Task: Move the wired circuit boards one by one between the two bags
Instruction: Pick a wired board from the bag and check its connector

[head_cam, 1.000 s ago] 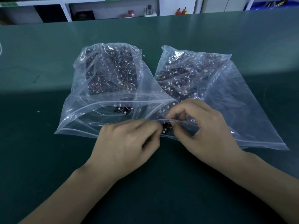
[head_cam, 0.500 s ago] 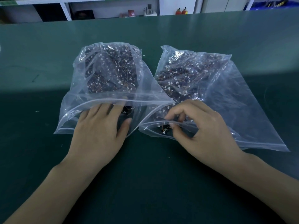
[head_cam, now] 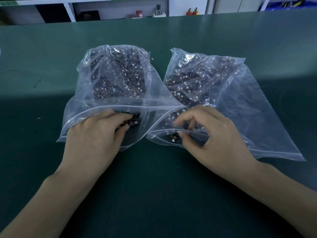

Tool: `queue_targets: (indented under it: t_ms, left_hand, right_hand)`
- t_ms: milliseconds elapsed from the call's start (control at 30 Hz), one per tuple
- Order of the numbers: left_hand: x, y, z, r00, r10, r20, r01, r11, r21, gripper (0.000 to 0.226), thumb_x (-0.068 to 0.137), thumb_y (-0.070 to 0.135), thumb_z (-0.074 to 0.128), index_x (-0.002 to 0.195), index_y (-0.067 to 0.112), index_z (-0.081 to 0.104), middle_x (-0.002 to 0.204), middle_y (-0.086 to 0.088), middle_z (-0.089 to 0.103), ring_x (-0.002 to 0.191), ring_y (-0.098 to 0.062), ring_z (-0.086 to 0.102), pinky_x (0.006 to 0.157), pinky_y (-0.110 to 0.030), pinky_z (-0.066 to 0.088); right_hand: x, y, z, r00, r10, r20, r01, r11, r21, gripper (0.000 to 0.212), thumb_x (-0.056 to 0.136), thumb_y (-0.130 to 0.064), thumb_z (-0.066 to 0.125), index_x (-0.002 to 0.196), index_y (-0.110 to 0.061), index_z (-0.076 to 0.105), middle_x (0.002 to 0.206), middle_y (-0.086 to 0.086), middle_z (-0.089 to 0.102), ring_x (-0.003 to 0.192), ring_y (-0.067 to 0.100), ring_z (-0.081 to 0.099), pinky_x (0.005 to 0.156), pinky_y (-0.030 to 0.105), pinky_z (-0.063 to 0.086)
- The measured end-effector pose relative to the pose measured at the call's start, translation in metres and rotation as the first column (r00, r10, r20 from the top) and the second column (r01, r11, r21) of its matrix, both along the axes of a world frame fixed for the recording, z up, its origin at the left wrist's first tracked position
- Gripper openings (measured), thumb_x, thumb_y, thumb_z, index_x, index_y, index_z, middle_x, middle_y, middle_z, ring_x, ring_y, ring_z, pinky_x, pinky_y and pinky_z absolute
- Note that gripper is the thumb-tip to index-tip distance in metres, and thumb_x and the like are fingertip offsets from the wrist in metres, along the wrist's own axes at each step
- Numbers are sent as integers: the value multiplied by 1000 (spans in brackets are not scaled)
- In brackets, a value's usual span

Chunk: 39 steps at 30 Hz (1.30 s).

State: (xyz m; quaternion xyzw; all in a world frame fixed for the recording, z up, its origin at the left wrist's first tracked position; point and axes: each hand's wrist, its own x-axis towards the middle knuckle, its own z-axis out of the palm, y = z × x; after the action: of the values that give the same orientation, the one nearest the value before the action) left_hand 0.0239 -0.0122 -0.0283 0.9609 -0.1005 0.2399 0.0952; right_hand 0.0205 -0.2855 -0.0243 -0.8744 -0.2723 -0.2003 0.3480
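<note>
Wired circuit boards, dark with small white connectors and thin orange leads, fill two clear zip bags lying side by side just beyond the hands. The left hand reaches into the mouth of the left bag, its fingers curled round one dark board just inside the opening. The right hand sits at the mouth of the right bag, thumb and forefinger pinching the zip edge, with another board with a white connector right beside the thumb tip; whether the pinch also takes in that board I cannot tell. The two hands are apart, each at its own bag. Under them lies a dark green desk, brighter in a band beyond the bags. Past the desk's far edge stand white shelves with small items on them.
</note>
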Motion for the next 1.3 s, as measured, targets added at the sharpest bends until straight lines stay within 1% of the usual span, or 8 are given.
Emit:
queue_targets:
  t_ms: [167, 300, 433, 600, 700, 933, 1167, 1300]
  left_hand:
    - [0, 0, 1, 996, -17, 83, 20, 999, -34, 16, 96, 16, 73, 107, 24, 81, 99, 6, 78, 87, -31, 75, 66, -45, 60]
    - [-1, -2, 2, 980, -110, 167, 127, 987, -97, 14, 100, 16, 72, 110, 19, 81, 101, 4, 74, 87, -27, 72, 66, -47, 60]
    - [-5, -10, 2, 936, -243, 255, 280, 953, -118, 16, 107, 19, 69, 114, 19, 83, 102, 4, 72, 84, -14, 64, 59, -42, 57]
    - [-14, -27, 2, 863, -384, 327, 457, 870, -183, 15, 103, 12, 73, 114, 11, 83, 99, -2, 72, 84, -12, 65, 74, -28, 57]
    - [-20, -37, 4, 844, -424, 328, 510, 825, -244, 13, 102, 12, 74, 112, 9, 82, 100, -1, 73, 87, -2, 62, 82, -16, 52]
    - [-24, -42, 7, 850, -423, 313, 519, 773, -365, 10, 97, 9, 77, 106, 8, 83, 96, 0, 73, 83, -13, 69, 70, -29, 55]
    - [-23, -43, 3, 867, -404, 291, 494, 768, -407, 13, 96, 14, 78, 109, 12, 80, 95, 3, 73, 84, -7, 68, 75, -21, 55]
    - [-23, -43, 3, 872, -399, 284, 487, 761, -428, 4, 96, 16, 79, 97, 12, 79, 93, 6, 72, 86, -3, 67, 75, -15, 53]
  right_hand:
    - [1, -1, -1, 1000, -7, -19, 7, 1000, -8, 24, 86, -11, 78, 107, -23, 72, 99, -22, 59, 88, 9, 61, 89, 36, 52]
    - [-1, 0, -1, 1000, 0, -21, -1, 1000, -27, 30, 85, -32, 84, 110, -23, 71, 105, -20, 62, 89, 11, 60, 88, 36, 51]
    - [-2, 1, -1, 999, 29, -28, -29, 1000, 4, 35, 90, -49, 74, 115, -25, 70, 109, -17, 65, 95, 9, 61, 89, 38, 51]
    - [0, 1, -4, 999, 52, 10, -52, 994, 100, 29, 96, -36, 76, 120, -21, 72, 110, -13, 69, 93, 15, 65, 85, 40, 54]
    - [3, 0, -5, 992, 79, 94, -93, 985, 144, 13, 95, -19, 81, 107, -13, 78, 101, -9, 73, 88, 16, 67, 79, 39, 54]
    - [1, 1, -2, 980, 145, 137, -173, 961, 217, 9, 94, -15, 82, 101, -11, 78, 95, -8, 75, 84, 13, 68, 77, 36, 54]
    - [1, 0, -2, 978, 155, 141, -179, 967, 181, 6, 91, -12, 82, 95, -11, 78, 92, -4, 74, 82, 16, 67, 76, 35, 54]
    - [1, -1, -1, 978, 156, 136, -179, 968, 177, 6, 90, -10, 83, 95, -11, 79, 93, -5, 74, 85, 15, 68, 77, 36, 54]
